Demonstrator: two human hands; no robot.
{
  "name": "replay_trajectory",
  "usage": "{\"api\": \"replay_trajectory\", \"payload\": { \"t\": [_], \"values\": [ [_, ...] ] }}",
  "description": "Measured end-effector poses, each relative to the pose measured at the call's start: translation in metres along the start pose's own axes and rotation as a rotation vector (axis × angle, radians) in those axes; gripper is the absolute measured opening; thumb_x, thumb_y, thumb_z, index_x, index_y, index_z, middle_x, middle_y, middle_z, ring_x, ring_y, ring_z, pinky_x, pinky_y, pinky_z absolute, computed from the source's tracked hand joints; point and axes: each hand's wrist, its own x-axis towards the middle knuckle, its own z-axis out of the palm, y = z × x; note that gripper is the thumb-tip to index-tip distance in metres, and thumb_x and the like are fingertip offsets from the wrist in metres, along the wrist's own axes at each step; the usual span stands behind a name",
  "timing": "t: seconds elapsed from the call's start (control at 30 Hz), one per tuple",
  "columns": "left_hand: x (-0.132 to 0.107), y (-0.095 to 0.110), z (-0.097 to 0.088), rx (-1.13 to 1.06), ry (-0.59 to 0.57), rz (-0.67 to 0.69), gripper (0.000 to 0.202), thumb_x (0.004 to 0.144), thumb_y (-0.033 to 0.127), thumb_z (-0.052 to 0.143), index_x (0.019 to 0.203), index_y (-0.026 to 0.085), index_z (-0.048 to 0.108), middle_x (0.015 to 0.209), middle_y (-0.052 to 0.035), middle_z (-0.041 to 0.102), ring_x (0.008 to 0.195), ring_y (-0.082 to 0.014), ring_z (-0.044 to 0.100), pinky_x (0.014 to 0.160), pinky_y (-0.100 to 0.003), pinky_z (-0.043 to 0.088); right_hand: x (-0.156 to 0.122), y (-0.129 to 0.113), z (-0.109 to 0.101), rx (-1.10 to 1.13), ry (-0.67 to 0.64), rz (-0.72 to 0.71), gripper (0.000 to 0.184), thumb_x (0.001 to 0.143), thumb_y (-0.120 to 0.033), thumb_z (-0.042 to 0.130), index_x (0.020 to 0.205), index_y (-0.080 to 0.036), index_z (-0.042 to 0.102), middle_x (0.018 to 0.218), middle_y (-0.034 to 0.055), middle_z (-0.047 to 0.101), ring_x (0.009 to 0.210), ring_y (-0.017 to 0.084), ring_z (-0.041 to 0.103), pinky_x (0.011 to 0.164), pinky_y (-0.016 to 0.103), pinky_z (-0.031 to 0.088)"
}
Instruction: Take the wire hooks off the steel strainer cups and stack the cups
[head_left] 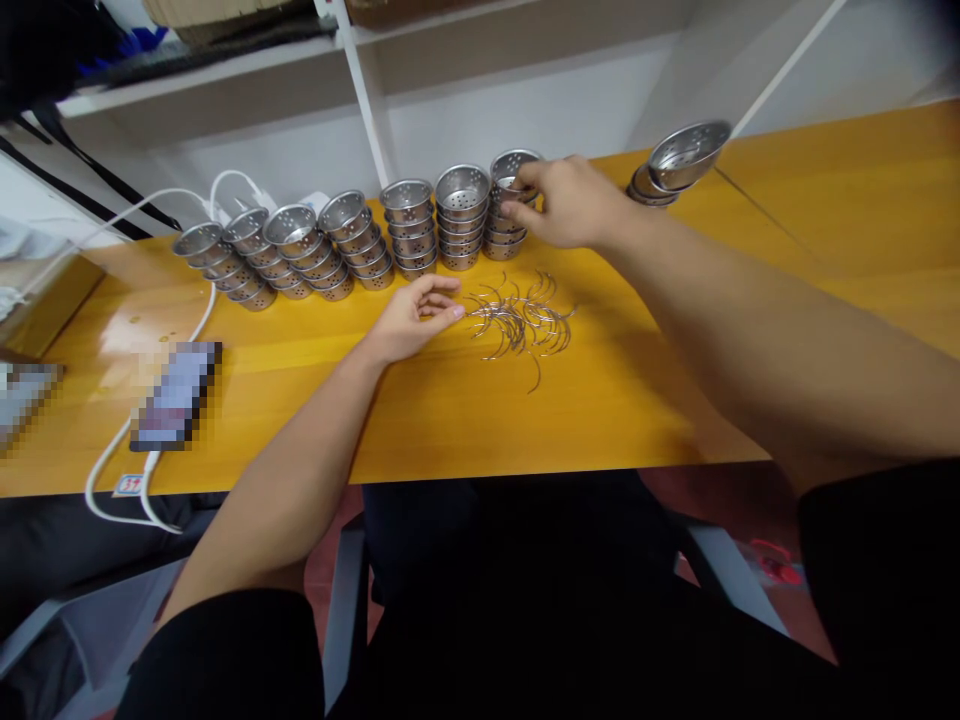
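My right hand (570,203) is at the rightmost stack of perforated metal cups. Its fingers reach over the rim of the top cup (514,160), with the thumb lower against the outside, so the cup's wall lies between them. My left hand (412,318) rests low over the table, thumb and fingers apart and loosely bent. Its thumb tip is beside a loose pile of thin curved metal wires (517,318); whether it touches one is too small to tell.
More stacks of perforated cups (409,225) stand in a row along the back, some leaning. A tilted stack (686,158) is at the right. A phone (178,395) with a white cable (97,475) lies on the left of the yellow table (435,430). White shelving (367,100) rises behind.
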Motion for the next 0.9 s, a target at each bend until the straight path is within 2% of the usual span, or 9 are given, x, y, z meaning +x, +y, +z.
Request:
{"api": "replay_trajectory", "payload": {
  "t": [0.13,0.23,0.3,0.37,0.43,0.57,0.73,0.8,0.9],
  "values": [
    [0.001,-0.003,-0.002,-0.006,0.017,0.005,0.064,0.092,0.045,0.108,0.145,0.018,0.085,0.151,-0.018,0.091,0.122,-0.022,0.089,0.114,-0.04,0.077,-0.009,-0.007,-0.017,0.11,0.023,0.04,0.033,0.126,-0.029,0.085,0.157,-0.016,0.081,0.158,0.0198,0.09,0.122,0.028,0.078,0.119,0.043,0.058],
    [0.001,-0.005,-0.003,-0.007,0.02,0.009,0.061,0.092,0.045,0.109,0.143,0.019,0.086,0.148,-0.0165,0.092,0.122,-0.0221,0.089,0.113,-0.04,0.078,-0.025,0.002,-0.036,0.17,0.264,0.14,0.038,0.132,-0.023,0.073,0.169,-0.016,0.076,0.16,0.0173,0.088,0.106,0.023,0.077,0.112,0.039,0.06],
    [0.001,-0.006,-0.003,-0.01,0.019,0.01,0.062,0.092,0.045,0.109,0.143,0.019,0.087,0.149,-0.0165,0.092,0.121,-0.0213,0.089,0.112,-0.038,0.077,-0.037,0.017,-0.048,0.073,0.415,0.27,0.042,0.131,-0.013,0.064,0.17,-0.016,0.078,0.171,0.023,0.08,0.116,0.025,0.083,0.119,0.042,0.06],
    [0.001,-0.006,-0.003,-0.01,0.02,0.009,0.062,0.091,0.045,0.11,0.143,0.019,0.087,0.152,-0.0171,0.092,0.12,-0.0207,0.089,0.112,-0.038,0.077,-0.051,0.033,-0.057,-0.078,0.419,0.429,0.053,0.123,-0.001,0.065,0.173,-0.013,0.08,0.186,0.0287,0.069,0.148,0.033,0.083,0.127,0.046,0.06],
    [0.0,-0.005,-0.003,-0.007,0.02,0.006,0.061,0.091,0.044,0.11,0.142,0.02,0.087,0.153,-0.0169,0.092,0.119,-0.0206,0.09,0.113,-0.038,0.077,-0.064,0.045,-0.061,-0.2,0.344,0.553,0.057,0.121,-0.002,0.074,0.176,-0.013,0.08,0.194,0.0297,0.063,0.165,0.04,0.078,0.13,0.053,0.063],
    [0.0,-0.004,-0.003,0.007,0.01,-0.001,0.063,0.091,0.046,0.109,0.143,0.019,0.087,0.151,-0.0166,0.092,0.119,-0.0199,0.089,0.113,-0.037,0.076,-0.083,0.058,-0.061,-0.294,0.25,0.625,0.055,0.122,-0.018,0.091,0.177,-0.017,0.083,0.195,0.0278,0.065,0.162,0.041,0.081,0.125,0.056,0.064],
    [-0.001,-0.002,-0.004,0.022,0.015,-0.004,0.061,0.091,0.045,0.108,0.142,0.019,0.087,0.149,-0.017,0.092,0.119,-0.0214,0.089,0.114,-0.039,0.076,-0.083,0.066,-0.06,-0.293,0.183,0.653,0.036,0.126,-0.017,0.09,0.162,-0.017,0.094,0.193,0.0281,0.066,0.156,0.036,0.083,0.119,0.052,0.062],
    [-0.001,-0.002,-0.003,0.021,0.016,-0.007,0.058,0.091,0.045,0.108,0.14,0.02,0.087,0.148,-0.0159,0.093,0.119,-0.0226,0.089,0.115,-0.041,0.077,-0.08,0.065,-0.062,-0.286,0.212,0.662,0.032,0.126,-0.015,0.09,0.157,-0.017,0.095,0.19,0.029,0.068,0.158,0.037,0.082,0.121,0.051,0.063],
    [-0.002,-0.001,-0.003,0.027,0.007,-0.009,0.059,0.091,0.045,0.108,0.141,0.021,0.087,0.149,-0.0155,0.092,0.121,-0.0235,0.089,0.117,-0.043,0.077,-0.079,0.054,-0.07,-0.272,0.345,0.627,0.035,0.126,-0.012,0.086,0.161,-0.015,0.091,0.189,0.0292,0.068,0.164,0.04,0.08,0.128,0.052,0.064]
  ]
}}
